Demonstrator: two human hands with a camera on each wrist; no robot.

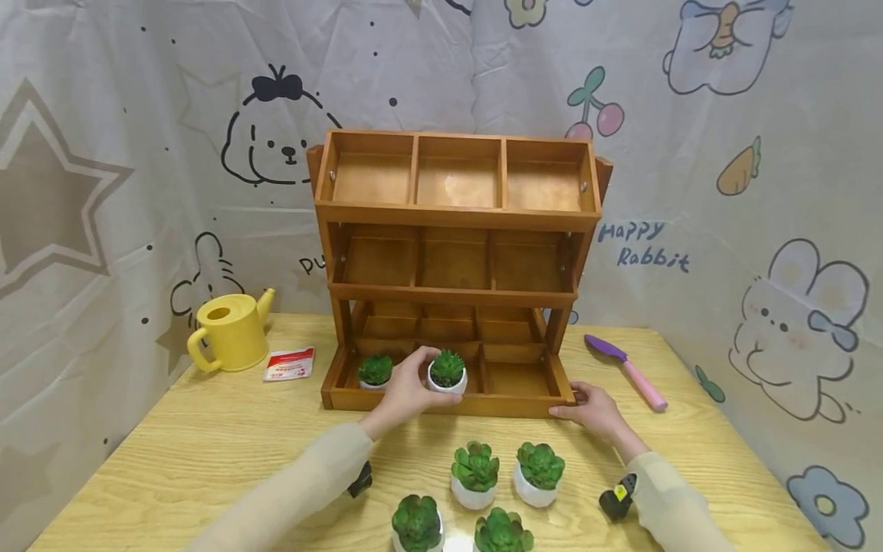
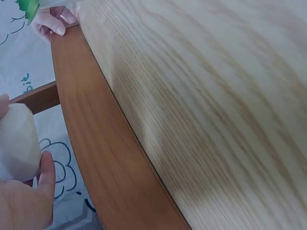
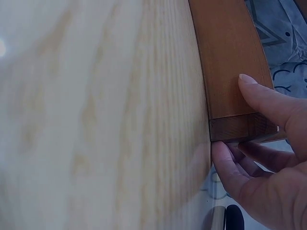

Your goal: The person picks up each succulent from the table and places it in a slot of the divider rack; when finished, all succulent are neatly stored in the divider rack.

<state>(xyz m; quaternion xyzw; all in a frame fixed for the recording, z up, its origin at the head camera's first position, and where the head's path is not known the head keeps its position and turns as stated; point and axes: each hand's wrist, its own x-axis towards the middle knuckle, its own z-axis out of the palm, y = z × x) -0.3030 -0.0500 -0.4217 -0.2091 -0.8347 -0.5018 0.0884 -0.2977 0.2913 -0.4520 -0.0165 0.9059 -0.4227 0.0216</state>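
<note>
My left hand [image 1: 410,392] grips a small potted succulent [image 1: 447,371] by its white pot, just over the front edge of the bottom tier of a brown wooden shelf [image 1: 451,295]. In the left wrist view the white pot [image 2: 19,141] sits between thumb and fingers. My right hand [image 1: 595,414] holds the shelf's front right corner; in the right wrist view the thumb lies on the front board [image 3: 232,62] and the fingers curl round its end. Another succulent [image 1: 375,371] stands in the bottom tier's left compartment.
Several potted succulents [image 1: 474,474] stand on the wooden table [image 1: 262,445] in front of the shelf. At the left are a yellow watering can [image 1: 233,331] and a red-and-white packet [image 1: 289,364]. A purple trowel with a pink handle [image 1: 645,386] lies to the right.
</note>
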